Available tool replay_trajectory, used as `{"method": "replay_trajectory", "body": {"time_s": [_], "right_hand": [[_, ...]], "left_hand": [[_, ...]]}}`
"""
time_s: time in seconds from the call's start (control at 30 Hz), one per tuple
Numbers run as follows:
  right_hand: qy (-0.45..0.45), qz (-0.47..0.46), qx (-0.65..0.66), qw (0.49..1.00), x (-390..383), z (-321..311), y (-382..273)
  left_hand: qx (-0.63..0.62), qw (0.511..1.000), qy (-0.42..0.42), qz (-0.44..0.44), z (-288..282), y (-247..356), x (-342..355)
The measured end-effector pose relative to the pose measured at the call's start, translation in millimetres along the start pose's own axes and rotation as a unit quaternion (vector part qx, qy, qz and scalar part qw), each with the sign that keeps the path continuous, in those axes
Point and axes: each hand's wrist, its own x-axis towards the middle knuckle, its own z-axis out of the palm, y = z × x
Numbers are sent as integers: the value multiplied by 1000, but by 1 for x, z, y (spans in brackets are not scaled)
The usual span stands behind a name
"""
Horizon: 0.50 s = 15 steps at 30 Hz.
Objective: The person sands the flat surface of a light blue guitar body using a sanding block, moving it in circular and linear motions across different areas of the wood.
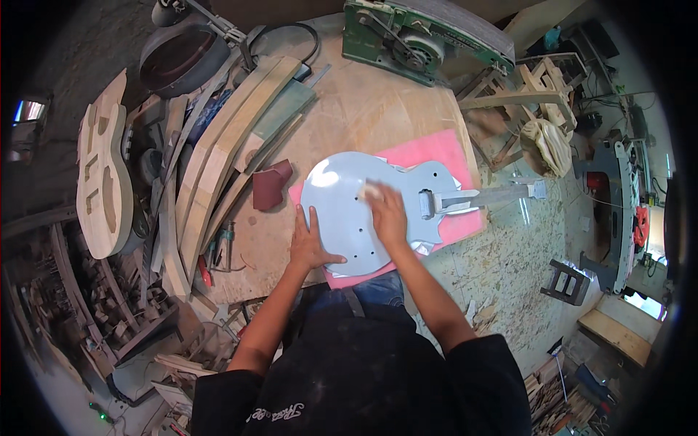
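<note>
A pale grey-blue guitar body (340, 221) with several small holes and a taped neck piece (512, 194) lies on a pink foam sheet (451, 149) at the bench's edge. My left hand (311, 245) rests with fingers spread on the body's lower left edge. My right hand (387, 218) is on the middle of the body, slightly blurred, its fingers over a small pale pad (366, 190) against the glossy surface. A folded maroon sheet (270, 187), perhaps abrasive paper, lies just left of the body.
A wooden bench (363, 116) holds curved planks (225, 145) and a hand tool (224, 247) on the left and a green sanding machine (392, 51) at the back. An unfinished wooden body (102, 196) stands at far left, wooden offcuts (545, 94) at right, a dark metal stand (563, 287) lower right.
</note>
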Motion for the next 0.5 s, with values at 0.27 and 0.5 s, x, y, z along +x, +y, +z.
{"method": "replay_trajectory", "body": {"time_s": [0.27,0.5], "right_hand": [[-2,-54,-4,999,-39,-13,-6],[5,-28,-21,999,-4,-6,-1]], "left_hand": [[2,1000,5,-3,-3,0,0],[-1,1000,-8,-8,-1,-1,0]]}}
